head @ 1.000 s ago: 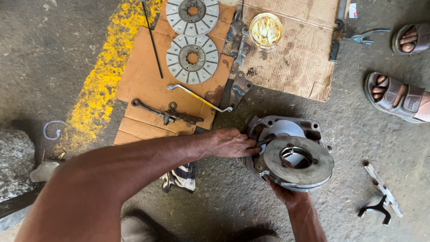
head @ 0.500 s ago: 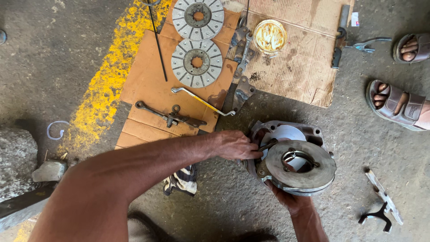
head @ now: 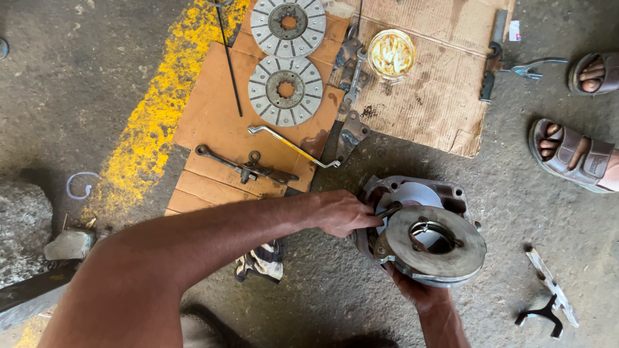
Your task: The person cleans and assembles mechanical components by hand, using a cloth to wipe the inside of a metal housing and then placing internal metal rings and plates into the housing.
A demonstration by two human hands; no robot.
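A view from above of a concrete floor (head: 97, 77) is shown. At about 4 o'clock from centre, a heavy round metal plate (head: 433, 248) with a central opening is held tilted over a grey cast housing (head: 412, 193) that rests on the floor. The left hand (head: 342, 212) is closed around a small dark tool at the plate's 10 o'clock edge. The right hand (head: 416, 290) is seen under the plate's 6 o'clock rim, gripping it from below. At 12 o'clock, two round friction discs (head: 285, 90) are laid on brown cardboard (head: 213, 122), with a bent metal rod (head: 293, 146) and a dark linkage (head: 248, 167) below them. At 1 o'clock a round tin of grease (head: 391, 55) is placed. At 3 o'clock, another person's sandalled feet (head: 574, 154) are visible.
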